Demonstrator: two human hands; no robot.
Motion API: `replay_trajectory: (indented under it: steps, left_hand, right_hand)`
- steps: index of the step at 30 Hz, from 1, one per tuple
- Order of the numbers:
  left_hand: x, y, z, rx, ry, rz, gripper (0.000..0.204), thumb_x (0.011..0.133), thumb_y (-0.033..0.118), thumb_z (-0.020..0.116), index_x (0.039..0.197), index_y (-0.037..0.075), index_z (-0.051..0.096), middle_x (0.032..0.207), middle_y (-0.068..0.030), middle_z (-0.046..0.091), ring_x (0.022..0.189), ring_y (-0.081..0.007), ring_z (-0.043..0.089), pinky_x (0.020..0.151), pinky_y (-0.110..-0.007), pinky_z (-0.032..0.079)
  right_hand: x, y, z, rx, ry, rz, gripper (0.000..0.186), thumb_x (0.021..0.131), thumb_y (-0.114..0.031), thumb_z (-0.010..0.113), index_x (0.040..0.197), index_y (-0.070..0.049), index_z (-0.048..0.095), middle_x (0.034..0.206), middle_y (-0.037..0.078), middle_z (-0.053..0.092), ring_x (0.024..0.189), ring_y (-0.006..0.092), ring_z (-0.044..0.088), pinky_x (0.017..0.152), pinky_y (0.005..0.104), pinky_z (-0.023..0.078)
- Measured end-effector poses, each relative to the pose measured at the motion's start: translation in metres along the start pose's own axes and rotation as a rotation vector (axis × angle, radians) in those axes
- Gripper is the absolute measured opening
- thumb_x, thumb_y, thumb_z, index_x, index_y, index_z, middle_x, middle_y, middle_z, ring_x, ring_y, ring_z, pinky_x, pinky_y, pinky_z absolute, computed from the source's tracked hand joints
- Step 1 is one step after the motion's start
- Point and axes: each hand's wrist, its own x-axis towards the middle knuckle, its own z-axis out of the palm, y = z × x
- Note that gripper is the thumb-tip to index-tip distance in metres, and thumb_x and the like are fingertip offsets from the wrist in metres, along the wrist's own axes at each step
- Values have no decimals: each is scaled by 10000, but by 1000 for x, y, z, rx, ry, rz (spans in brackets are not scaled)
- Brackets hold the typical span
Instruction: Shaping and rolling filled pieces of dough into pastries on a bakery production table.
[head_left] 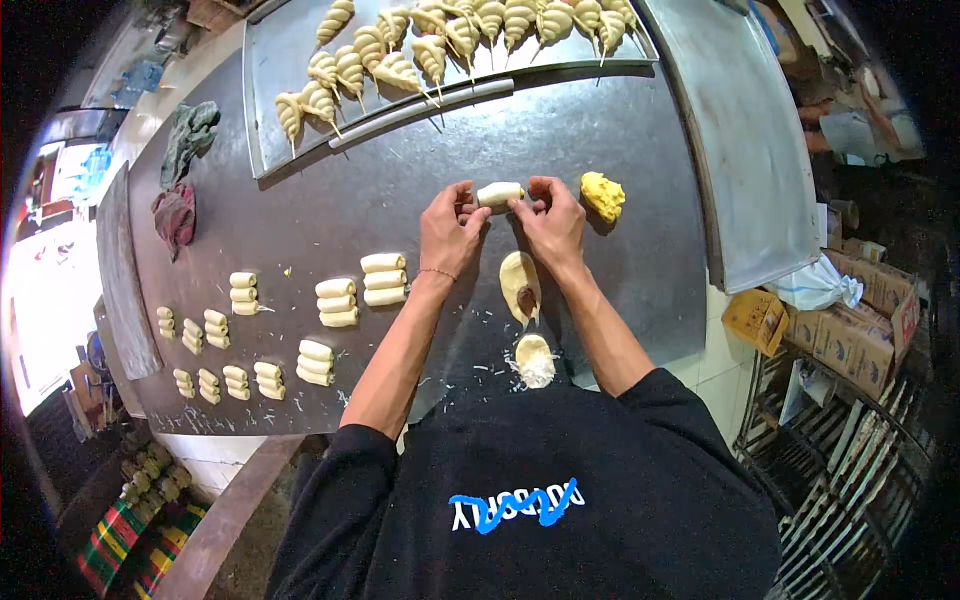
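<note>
A short pale dough roll (499,194) lies between my two hands on the dark table. My left hand (453,228) pinches its left end, thumb against the near side. At its right end, my right hand (552,222) has thumb and curled fingers around the tip. Just right of that hand is a lump of yellow filling (602,197). Between my forearms lies a flat oval dough piece (519,283) with a dark brown filling on its right side. Nearer me, a smaller dough piece (533,348) is partly covered with white shreds (538,370).
Grouped dough rolls (337,301) stand in several clusters at the left. A metal tray (268,150) with many spiral dough pieces on sticks is at the far side, a rolling pin (420,112) along its near edge. Cloths (175,217) lie far left; another tray (755,160) is at right.
</note>
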Motion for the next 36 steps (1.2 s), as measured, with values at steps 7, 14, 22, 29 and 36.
replay_trajectory:
  steps: [7, 14, 22, 29, 36]
  left_hand:
    - [9, -17, -1, 65, -2, 68, 331, 762, 80, 730, 1080, 15, 667, 894, -144, 712, 798, -228, 698, 754, -331, 552]
    - [10, -25, -7, 109, -84, 163, 350, 759, 81, 753, 1097, 32, 674, 952, -128, 707, 864, -226, 699, 797, -332, 552]
    - [28, -21, 2, 390, -151, 473, 363, 757, 66, 746, 1113, 48, 677, 992, -154, 629, 894, -320, 643, 800, -379, 537]
    - [14, -3, 6, 292, -146, 392, 288, 763, 81, 735, 1045, 43, 693, 983, -190, 628, 901, -375, 613, 788, -433, 515]
    - [-40, -18, -10, 231, -64, 187, 816, 746, 249, 801, 1405, -4, 392, 1339, -222, 429, 1205, -397, 437, 1035, -438, 380]
  right_hand:
    - [4, -9, 13, 178, -58, 7, 266, 845, -66, 683, 1092, 9, 620, 939, 113, 706, 820, 155, 672, 747, 303, 540]
    - [4, 18, 15, 36, -108, -152, 303, 859, -49, 652, 1156, -21, 602, 970, 150, 693, 831, 278, 684, 763, 338, 545]
    - [18, 14, -4, -217, -256, -509, 425, 769, -18, 693, 1185, -43, 607, 1021, 195, 642, 936, 385, 634, 785, 428, 528]
    - [29, 19, -6, -141, -370, -534, 321, 772, 2, 642, 1091, -16, 609, 1001, 218, 609, 977, 434, 585, 840, 463, 499]
    - [8, 32, -46, -35, -443, -368, 521, 787, -85, 720, 1263, -5, 525, 1143, 231, 527, 1059, 416, 537, 901, 450, 463]
